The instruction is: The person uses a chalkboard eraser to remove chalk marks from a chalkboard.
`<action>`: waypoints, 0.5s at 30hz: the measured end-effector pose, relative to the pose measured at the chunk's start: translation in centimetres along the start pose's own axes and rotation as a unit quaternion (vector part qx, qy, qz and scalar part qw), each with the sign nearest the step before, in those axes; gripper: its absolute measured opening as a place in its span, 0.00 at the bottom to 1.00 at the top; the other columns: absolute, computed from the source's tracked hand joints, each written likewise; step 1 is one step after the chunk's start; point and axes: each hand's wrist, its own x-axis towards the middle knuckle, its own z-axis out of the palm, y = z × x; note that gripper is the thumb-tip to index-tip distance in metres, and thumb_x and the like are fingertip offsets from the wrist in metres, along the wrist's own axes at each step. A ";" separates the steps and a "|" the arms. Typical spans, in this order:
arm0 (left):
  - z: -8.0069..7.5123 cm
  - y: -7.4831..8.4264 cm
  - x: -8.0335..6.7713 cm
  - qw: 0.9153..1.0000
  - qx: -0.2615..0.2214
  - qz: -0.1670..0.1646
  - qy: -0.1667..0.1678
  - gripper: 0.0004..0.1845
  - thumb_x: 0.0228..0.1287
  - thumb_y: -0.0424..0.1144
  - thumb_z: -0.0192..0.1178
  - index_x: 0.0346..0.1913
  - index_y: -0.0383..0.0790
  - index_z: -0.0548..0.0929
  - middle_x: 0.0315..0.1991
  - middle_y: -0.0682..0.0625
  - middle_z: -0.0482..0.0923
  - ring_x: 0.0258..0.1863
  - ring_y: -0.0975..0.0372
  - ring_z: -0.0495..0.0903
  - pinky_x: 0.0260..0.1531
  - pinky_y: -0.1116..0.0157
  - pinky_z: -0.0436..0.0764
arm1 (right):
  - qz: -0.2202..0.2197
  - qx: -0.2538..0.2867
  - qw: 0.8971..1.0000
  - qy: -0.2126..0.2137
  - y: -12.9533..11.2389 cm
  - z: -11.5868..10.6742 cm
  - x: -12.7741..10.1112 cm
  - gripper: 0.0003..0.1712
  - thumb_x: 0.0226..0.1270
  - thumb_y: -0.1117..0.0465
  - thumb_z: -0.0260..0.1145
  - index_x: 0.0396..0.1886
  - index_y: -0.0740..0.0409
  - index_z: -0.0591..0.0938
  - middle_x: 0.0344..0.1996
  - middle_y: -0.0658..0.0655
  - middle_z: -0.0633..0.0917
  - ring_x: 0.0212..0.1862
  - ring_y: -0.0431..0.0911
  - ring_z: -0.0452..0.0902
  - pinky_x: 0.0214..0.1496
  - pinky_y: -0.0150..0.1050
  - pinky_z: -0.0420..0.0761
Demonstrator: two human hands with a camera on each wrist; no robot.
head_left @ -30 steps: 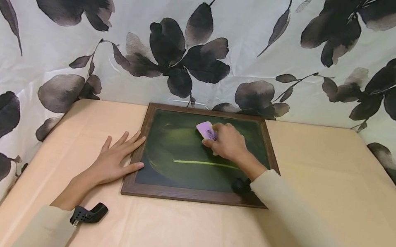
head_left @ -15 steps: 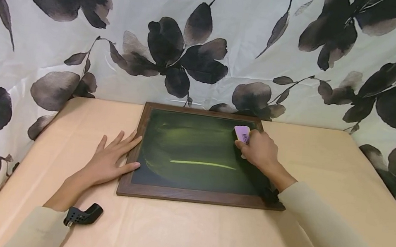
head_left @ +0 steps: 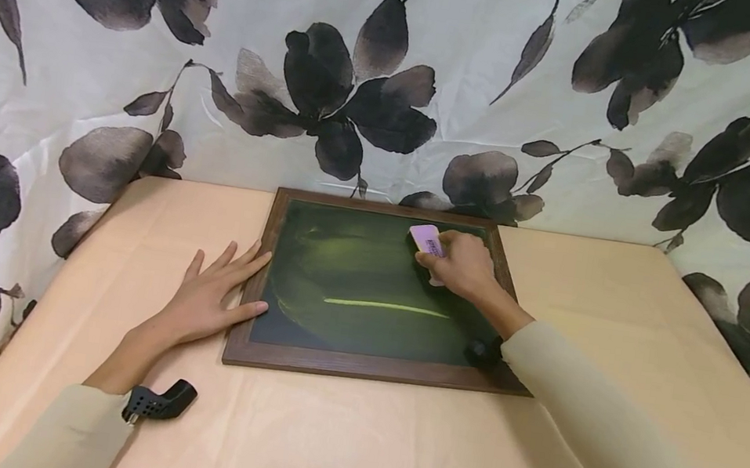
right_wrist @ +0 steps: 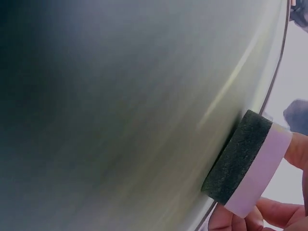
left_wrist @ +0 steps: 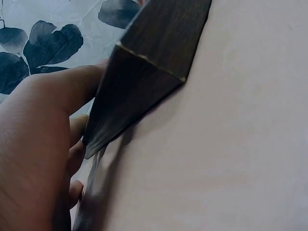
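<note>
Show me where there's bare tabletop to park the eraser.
Bare cloth lies right of the chalkboard frame out to the table edge, and along the near side below the frame. Left is crowded: the left hand lies flat against it. The right hand holds the eraser.

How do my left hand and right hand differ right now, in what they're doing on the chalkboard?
The left hand lies flat with spread, straight fingers against the chalkboard frame's left edge; the right hand curls around the pink eraser at the board's top. The left holds nothing; the right grips. Both wear beige sleeves.
</note>
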 end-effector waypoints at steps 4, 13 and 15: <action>0.1 -0.2 0.0 1.000 -0.001 0.001 0.005 0.41 0.63 0.63 0.54 0.75 0.50 0.58 0.75 0.48 0.50 0.73 0.45 0.44 0.63 0.36 0.33 | -0.010 0.031 0.999 -0.021 -2.5 1.3 1.0 0.36 0.60 0.44 0.68 0.61 0.64 0.77 0.37 0.61 0.85 0.30 0.50 0.80 0.27 0.44 0.77; 0.2 -0.4 0.1 1.000 0.001 -0.003 0.002 0.41 0.63 0.63 0.54 0.75 0.50 0.57 0.75 0.48 0.49 0.73 0.46 0.42 0.63 0.36 0.33 | -0.054 0.070 0.995 -0.047 -8.0 3.9 2.1 0.34 0.58 0.44 0.70 0.60 0.57 0.79 0.36 0.54 0.85 0.31 0.45 0.80 0.28 0.40 0.75; 0.3 -0.4 0.1 1.000 -0.001 -0.002 0.003 0.41 0.63 0.63 0.54 0.75 0.50 0.57 0.75 0.49 0.49 0.73 0.46 0.42 0.63 0.36 0.33 | -0.067 0.069 0.994 -0.051 -9.2 4.3 2.1 0.34 0.57 0.44 0.70 0.60 0.56 0.79 0.35 0.52 0.85 0.32 0.44 0.80 0.28 0.40 0.75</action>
